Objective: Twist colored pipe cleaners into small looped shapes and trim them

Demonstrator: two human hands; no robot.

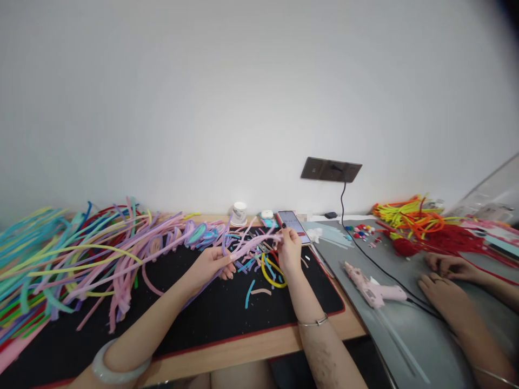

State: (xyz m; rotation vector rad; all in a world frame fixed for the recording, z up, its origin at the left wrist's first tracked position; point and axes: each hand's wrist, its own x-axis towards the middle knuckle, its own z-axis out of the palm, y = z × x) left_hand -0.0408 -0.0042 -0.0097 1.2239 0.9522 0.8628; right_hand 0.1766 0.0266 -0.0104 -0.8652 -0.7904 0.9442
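Note:
Over the black mat, my left hand (214, 263) is closed around a small bundle of lilac and pink pipe cleaners (253, 246). At the bundle's far end, the fingers of my right hand (290, 246) are pinched on the tips. The bundle stretches between both hands, slanting up to the right. Below it lie cut pieces of blue, purple and peach pipe cleaner (248, 294). A yellow pipe cleaner loop (271, 275) rests beside my right wrist. Left of my left hand is a large heap of pastel pipe cleaners (121, 259).
A paper cup (239, 212), an earbud case (266, 214) and a phone (294, 224) stand along the wall. On the grey mat at right lie a pink glue gun (375, 289) with a cord, pom-poms (360, 231) and another person's hands (441, 281).

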